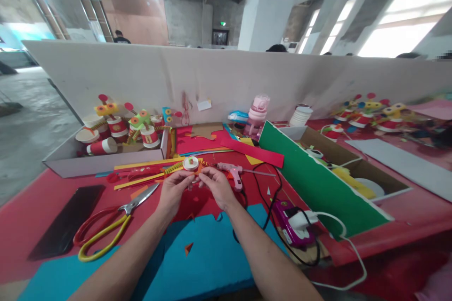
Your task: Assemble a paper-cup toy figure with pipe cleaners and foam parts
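My left hand [177, 189] and my right hand [216, 187] meet above the red table, each with thumb and fingertips pinched together. What lies between the fingertips is too small to make out; a bit of orange shows beside them. Just beyond stands a paper cup [190, 163] with folded paper-spring arms, its whitish round end facing up. A pink hot glue gun [236, 176] rests right of my right hand, a glue stick poking from its back. Left of my left hand lie large scissors [106, 229] with red and yellow handles, blades apart.
A black phone [67, 221] lies at left. A white box [106, 163] holds paper-cup figures. Blue card [197, 249] covers the front edge. At right are a green-sided box [318, 183], a purple power strip [291, 225] and loose cables. A pink bottle [259, 113] stands near the partition [219, 73].
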Demonstrator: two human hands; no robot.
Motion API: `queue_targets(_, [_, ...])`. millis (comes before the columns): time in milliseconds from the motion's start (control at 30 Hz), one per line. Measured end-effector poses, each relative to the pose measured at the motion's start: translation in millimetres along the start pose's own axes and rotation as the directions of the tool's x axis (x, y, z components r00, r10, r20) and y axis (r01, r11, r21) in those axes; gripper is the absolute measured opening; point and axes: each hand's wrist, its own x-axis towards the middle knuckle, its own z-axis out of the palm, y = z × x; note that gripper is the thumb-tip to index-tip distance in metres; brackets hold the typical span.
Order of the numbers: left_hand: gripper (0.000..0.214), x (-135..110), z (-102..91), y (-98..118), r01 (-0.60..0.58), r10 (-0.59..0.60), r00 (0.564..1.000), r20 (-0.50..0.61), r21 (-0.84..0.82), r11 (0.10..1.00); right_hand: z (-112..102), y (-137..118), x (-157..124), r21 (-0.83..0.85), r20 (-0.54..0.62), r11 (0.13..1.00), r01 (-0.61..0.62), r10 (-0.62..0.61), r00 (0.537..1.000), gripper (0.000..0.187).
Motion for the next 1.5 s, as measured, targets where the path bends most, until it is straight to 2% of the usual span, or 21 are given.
queue_targets(100, [0.019, -3, 1.3, 1, 0.013, -0.014, 1.0, 0.027, 0.048, 0.999, -2, 1, 1, -0.013, -0.032, 1.0, -0.008, 0.008, 0.999, 0.02])
queue_targets(267, [0.026, -4, 0.1, 8, 0.062, -0.062, 0.995, 0.077, 0.004, 0.998, -8, 0, 2, -0.141, 0.009, 0.99, 0.027, -0.026, 1.0, 0.018])
queue_targets(433, [0.023, -2, 1.3, 8, 0.027, -0.03, 0.999, 0.013, 0.19, 0.981, -6, 3, 2, -0.328, 0.097, 0.94, 0.091, -0.063, 0.993, 0.015])
queue_targets(500, [0.022, -1, 0.5, 4, 0.02, -0.019, 1.0, -0.007, 0.214, 0.977, -10, -1, 2, -0.436, 0.117, 0.889, 0.143, -0.101, 0.988, 0.015])
queue_targets(533, [0.023, 0, -0.2, 3, 0.024, -0.021, 1.0, -0.016, 0.209, 0.978, -14, -5, 2, -0.52, 0.102, 0.837, 0.171, -0.138, 0.985, 0.016])
queue_targets(567, [0.023, 0, -0.9, 1, 0.03, -0.026, 0.999, -0.024, 0.201, 0.979, -21, -10, 1, -0.624, 0.073, 0.758, 0.193, -0.19, 0.979, 0.017])
queue_targets(600, [0.023, 0, -1.6, 0, 0.034, -0.029, 0.999, -0.033, 0.191, 0.981, -28, -16, 0, -0.74, -0.004, 0.65, 0.171, -0.258, 0.966, 0.018])
queue_targets(667, [0.023, 1, -2.3, -1, 0.035, -0.027, 0.999, -0.045, 0.176, 0.984, -48, -28, -3, -0.905, -0.152, 0.425, 0.001, -0.326, 0.933, 0.019])
queue_targets(733, [0.023, 0, -2.0, -1, 0.029, -0.022, 0.999, -0.041, 0.17, 0.985, -67, -35, -7, -0.94, -0.296, 0.251, -0.232, -0.258, 0.92, 0.015])
queue_targets(800, [0.024, 0, -1.3, 1, 0.024, -0.019, 0.999, -0.032, 0.172, 0.985, -81, -37, -10, -0.93, -0.356, 0.151, -0.336, -0.136, 0.925, 0.019])
queue_targets(900, [0.024, -1, -0.9, 3, 0.025, -0.021, 0.999, -0.025, 0.175, 0.984, -90, -29, -11, -0.926, -0.366, 0.117, -0.359, -0.044, 0.93, 0.026])
queue_targets(1000, [0.024, 0, -1.8, 2, 0.022, -0.019, 1.0, -0.015, 0.169, 0.985, -92, -19, -5, -0.904, -0.406, 0.178, -0.388, -0.079, 0.91, 0.027])
queue_targets(1067, [0.024, 0, -2.6, 2, 0.026, -0.025, 1.0, -0.011, 0.155, 0.988, -92, -15, -1, -0.873, -0.431, 0.306, -0.38, -0.117, 0.895, 0.024])
queue_targets(1133, [0.024, 1, -3.3, 2, 0.035, -0.034, 0.999, -0.013, 0.141, 0.989, -92, -14, 3, -0.794, -0.475, 0.499, -0.347, -0.153, 0.867, 0.023])
queue_targets(1200, [0.024, 1, -4.0, 2, 0.032, -0.031, 0.999, -0.015, 0.132, 0.991, -89, -16, 6, -0.618, -0.529, 0.742, -0.26, -0.148, 0.835, 0.025])
queue_targets(1267, [0.024, 2, -5.1, 3, 0.018, -0.017, 1.0, -0.008, 0.129, 0.991, -84, -19, 7, -0.339, -0.509, 0.932, -0.125, -0.07, 0.858, 0.029])
queue_targets(1300, [0.024, 2, -5.8, 2, 0.011, -0.011, 1.0, -0.002, 0.124, 0.992, -81, -22, 6, -0.184, -0.463, 0.98, -0.075, -0.019, 0.886, 0.03])
queue_targets(1367, [0.024, 3, -7.5, 2, 0.004, -0.005, 1.0, 0.006, 0.107, 0.994, -74, -26, 5, 0.055, -0.348, 0.998, -0.035, 0.052, 0.936, 0.029])
queue_targets(1433, [0.023, 5, -9.6, 1, 0.012, -0.012, 1.0, 0.0, 0.078, 0.997, -68, -29, 3, 0.164, -0.274, 0.985, -0.046, 0.09, 0.958, 0.032])
queue_targets(1500, [0.023, 7, -11.6, 0, 0.026, -0.025, 1.0, -0.014, 0.033, 0.999, -63, -31, -1, 0.179, -0.247, 0.982, -0.057, 0.101, 0.964, 0.036])
